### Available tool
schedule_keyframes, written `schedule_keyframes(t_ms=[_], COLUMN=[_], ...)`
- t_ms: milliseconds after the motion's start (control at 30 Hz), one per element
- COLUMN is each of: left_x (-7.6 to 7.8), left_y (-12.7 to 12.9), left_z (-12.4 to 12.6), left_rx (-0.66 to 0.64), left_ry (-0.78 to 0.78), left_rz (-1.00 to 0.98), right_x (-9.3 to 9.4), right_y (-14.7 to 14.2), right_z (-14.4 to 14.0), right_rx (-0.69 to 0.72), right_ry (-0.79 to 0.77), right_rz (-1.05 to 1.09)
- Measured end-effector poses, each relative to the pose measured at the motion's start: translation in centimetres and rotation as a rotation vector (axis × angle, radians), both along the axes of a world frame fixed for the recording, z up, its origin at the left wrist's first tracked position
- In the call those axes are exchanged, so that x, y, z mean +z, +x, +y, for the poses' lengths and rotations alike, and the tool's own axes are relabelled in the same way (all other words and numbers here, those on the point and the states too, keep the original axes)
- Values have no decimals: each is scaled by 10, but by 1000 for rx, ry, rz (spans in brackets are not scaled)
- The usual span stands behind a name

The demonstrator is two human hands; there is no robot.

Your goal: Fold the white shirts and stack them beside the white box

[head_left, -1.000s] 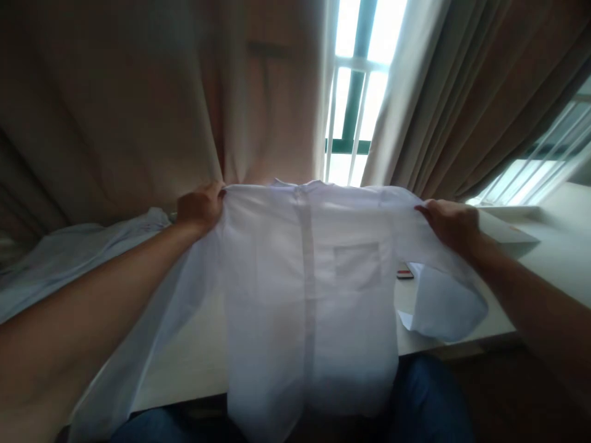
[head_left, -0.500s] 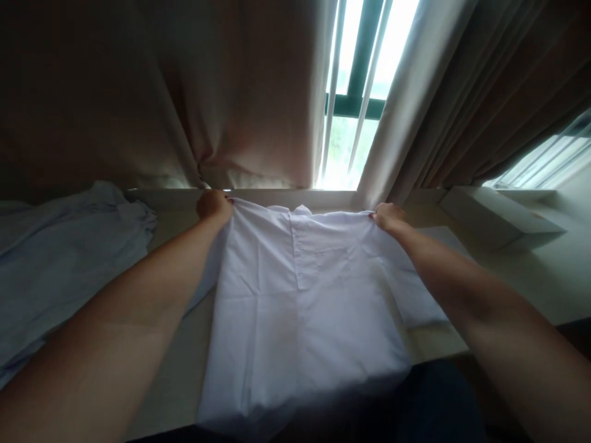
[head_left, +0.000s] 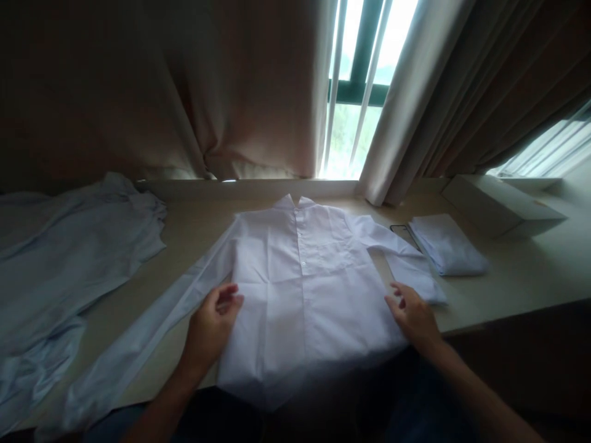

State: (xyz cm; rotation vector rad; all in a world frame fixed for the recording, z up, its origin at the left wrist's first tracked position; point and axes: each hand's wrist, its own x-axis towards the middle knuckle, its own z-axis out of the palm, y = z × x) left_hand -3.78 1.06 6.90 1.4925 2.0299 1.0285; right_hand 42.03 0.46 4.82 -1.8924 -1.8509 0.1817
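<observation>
A white button-up shirt (head_left: 286, 295) lies front side up, its collar toward the window and its hem hanging over the near table edge. One sleeve stretches down to the lower left; the other runs out to the right. My left hand (head_left: 215, 323) is at the shirt's left side, fingers curled and apart with nothing visible between them. At the right side of the shirt is my right hand (head_left: 412, 315), its thumb and fingers apart and holding nothing. Whether either hand touches the cloth I cannot tell.
A heap of crumpled white clothes (head_left: 60, 258) covers the left of the table (head_left: 184, 203). To the right are a folded white shirt (head_left: 446, 243), a dark-edged flat object (head_left: 401, 230) beside it and a pale box (head_left: 501, 203). Curtains (head_left: 263, 92) hang behind.
Both hands have let go of the shirt's shoulders and come down toward me along its sides. The shirt now lies flatter, with collar and both sleeves showing.
</observation>
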Motion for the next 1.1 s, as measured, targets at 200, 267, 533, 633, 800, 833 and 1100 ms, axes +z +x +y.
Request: schedule_keyframes(t_ms=[200,267,533,633,800,833,1100], left_x=[-46,-53,-59,-65,-66,-62,-24], left_y=[4,8,21,26,36,36,13], left_z=[-114,-127,-145,-148,-153,-153,-155], left_rx=[3,25,259,436,491,449,274], left_ry=[-157,-200,-244,-195,-178,-221,-234], left_rz=[492,511,45,-305,-875,-952,-1083], right_x=[-42,-48,-36,-30,-33,-34,-26], right_y=[12,12,17,17,15,16,22], right_z=[-76,-78,-62,-64,-65,-65,-65], right_rx=[-291,-300,-213,-191,-211,-233,-219], right_ry=[-113,-139,-331,-279,-268,-266,-330], right_rz=[74,82,220,309,427,424,456])
